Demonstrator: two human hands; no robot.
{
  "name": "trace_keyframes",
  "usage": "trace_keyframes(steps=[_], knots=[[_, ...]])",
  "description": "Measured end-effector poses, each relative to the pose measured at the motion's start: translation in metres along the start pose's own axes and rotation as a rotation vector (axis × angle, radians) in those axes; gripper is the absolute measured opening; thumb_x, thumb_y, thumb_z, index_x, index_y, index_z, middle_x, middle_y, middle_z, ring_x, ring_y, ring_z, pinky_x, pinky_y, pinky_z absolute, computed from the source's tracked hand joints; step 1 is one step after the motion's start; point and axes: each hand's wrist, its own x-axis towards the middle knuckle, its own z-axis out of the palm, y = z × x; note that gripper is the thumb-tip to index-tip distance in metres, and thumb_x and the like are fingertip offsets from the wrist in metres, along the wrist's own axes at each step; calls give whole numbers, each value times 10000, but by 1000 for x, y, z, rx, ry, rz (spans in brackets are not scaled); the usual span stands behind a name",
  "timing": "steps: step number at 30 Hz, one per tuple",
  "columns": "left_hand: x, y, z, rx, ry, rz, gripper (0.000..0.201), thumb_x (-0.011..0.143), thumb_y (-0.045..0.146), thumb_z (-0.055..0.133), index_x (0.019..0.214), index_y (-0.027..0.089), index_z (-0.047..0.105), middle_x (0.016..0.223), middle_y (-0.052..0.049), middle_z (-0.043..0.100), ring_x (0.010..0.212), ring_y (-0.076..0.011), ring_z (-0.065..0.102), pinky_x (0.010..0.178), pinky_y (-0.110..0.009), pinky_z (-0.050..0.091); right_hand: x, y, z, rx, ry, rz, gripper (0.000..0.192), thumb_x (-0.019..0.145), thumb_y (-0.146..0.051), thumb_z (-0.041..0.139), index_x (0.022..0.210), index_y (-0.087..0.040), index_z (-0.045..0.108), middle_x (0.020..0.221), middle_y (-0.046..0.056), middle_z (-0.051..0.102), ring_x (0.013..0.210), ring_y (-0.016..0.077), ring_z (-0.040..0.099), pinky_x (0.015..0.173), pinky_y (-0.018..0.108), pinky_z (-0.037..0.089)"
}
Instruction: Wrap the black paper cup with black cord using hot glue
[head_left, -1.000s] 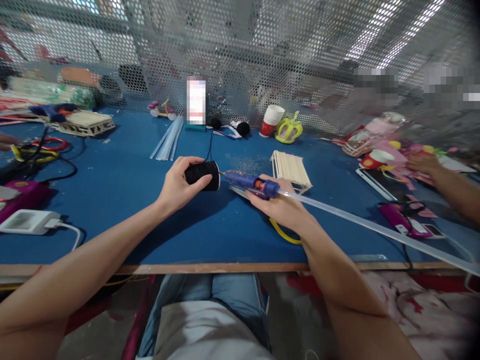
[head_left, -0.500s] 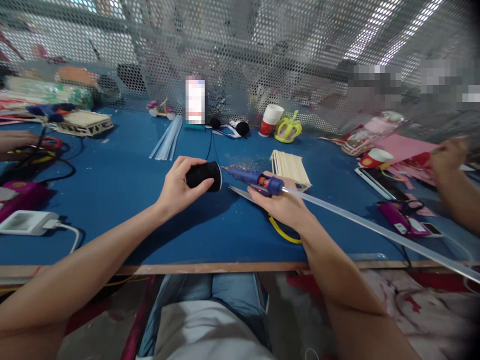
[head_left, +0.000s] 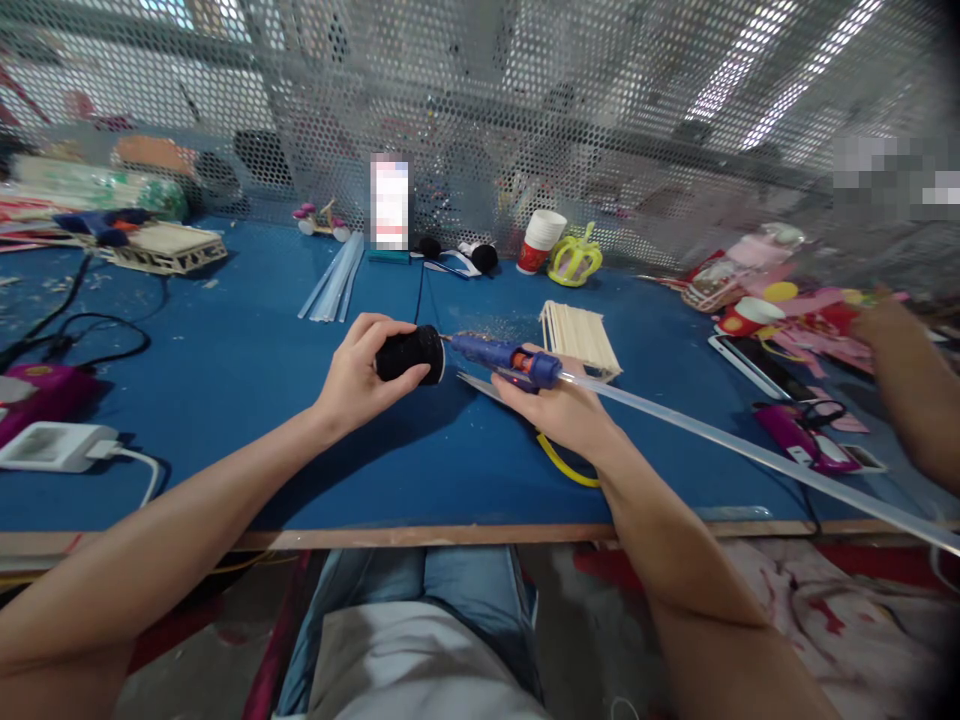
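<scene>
Gluing looks midway: the left hand [head_left: 352, 380] grips a black cup [head_left: 410, 354] while, at its 3 o'clock, the right hand [head_left: 559, 410] clasps the blue glue gun [head_left: 504, 355], nozzle touching the cup's rim.

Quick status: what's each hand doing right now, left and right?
Left hand: closed around the black cup.
Right hand: closed on the blue glue gun, nozzle at the cup.

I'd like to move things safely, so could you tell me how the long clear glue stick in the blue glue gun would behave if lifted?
The glue stick runs long and thin past the table edge, so it probably flexes and sags. It looks light. Held in the glue gun by the right hand, its far end would likely swing.
</scene>
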Motion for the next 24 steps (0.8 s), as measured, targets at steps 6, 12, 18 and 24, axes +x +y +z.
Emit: trace_keyframes(steps=[6,12,18,24], knots=[[0,-2,1,3,6,-22,364,726,344,645,1054,212,559,1037,-62,548,995,-199,543,870,-342,461,-1,-5,-4,4,2,-3,207,783,-372,549,674,-205,493,577,-28,498,529,114,470,520,259,369],[2,-2,-1,-20,1,-50,345,737,346,633,1044,202,565,1016,-59,562,962,-199,553,852,-343,463,-1,-8,-9,-3,-23,20,214,774,-374,554,656,-212,480,572,-15,508,516,126,474,498,271,362],[1,0,0,-29,-30,-5,372,722,349,644,1057,210,562,1033,-63,549,996,-206,542,861,-351,464,0,-2,-2,7,23,-13,192,771,-373,559,685,-212,502,595,-13,525,532,125,482,509,265,367],[2,-2,1,-67,-22,-68,342,733,361,633,1032,207,573,992,-49,571,938,-193,559,833,-333,462,-1,-6,-6,24,-32,7,193,786,-367,545,688,-206,506,594,-24,507,538,113,469,520,254,358]])
